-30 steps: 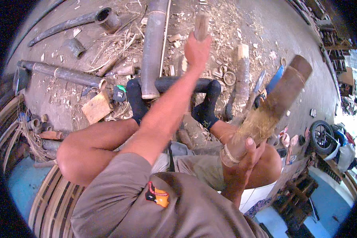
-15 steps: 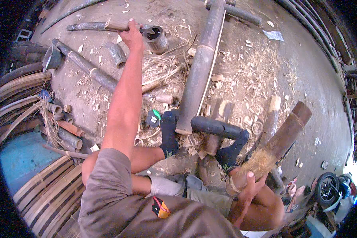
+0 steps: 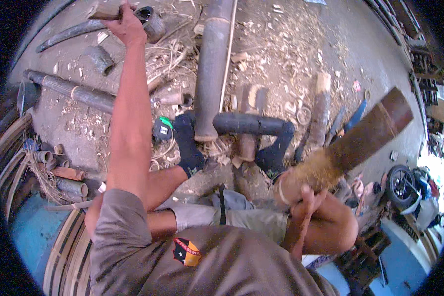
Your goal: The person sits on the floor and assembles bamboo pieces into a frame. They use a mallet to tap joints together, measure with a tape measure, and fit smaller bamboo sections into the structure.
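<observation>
**Two bamboo pieces held over a littered floor**

A short wooden piece (image 3: 102, 11) is grasped by the left hand (image 3: 128, 24), stretched far forward near a cut tube (image 3: 150, 22). A thick bamboo section (image 3: 355, 138), frayed at its lower end, is clenched by the right hand (image 3: 306, 197) beside the knee.

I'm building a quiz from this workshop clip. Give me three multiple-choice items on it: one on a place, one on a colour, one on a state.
1. Where is the left hand?
A. stretched far forward over the ground
B. on the knee
C. behind the back

2. What colour are the socks?
A. white
B. dark
C. red

3. How is the thick bamboo piece held?
A. flat on the ground
B. standing untouched
C. raised aslant in the right hand

Answers: 1 A, the arm reaches out to a small piece of wood. 2 B, both feet show dark socks. 3 C, the right hand grips its frayed end.
</observation>
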Tool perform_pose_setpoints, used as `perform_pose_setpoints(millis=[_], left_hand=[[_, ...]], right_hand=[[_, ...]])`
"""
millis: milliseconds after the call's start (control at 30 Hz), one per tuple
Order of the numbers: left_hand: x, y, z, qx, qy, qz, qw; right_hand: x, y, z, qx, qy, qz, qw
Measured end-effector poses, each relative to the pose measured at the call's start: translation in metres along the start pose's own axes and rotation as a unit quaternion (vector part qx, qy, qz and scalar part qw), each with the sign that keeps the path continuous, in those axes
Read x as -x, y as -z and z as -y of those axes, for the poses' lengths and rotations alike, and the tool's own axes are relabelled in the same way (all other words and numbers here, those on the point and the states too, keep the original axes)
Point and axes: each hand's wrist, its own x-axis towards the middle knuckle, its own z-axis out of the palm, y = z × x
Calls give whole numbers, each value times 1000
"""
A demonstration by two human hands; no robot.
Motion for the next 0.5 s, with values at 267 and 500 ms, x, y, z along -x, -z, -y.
perform_pose_setpoints(millis=[267, 500], left_hand=[[253, 25, -140, 97, 264, 102, 954], [350, 83, -145, 160, 396, 26, 904]], right_hand=[[22, -30, 23, -14, -48, 44, 998], [44, -26, 35, 21, -68, 127, 989]])
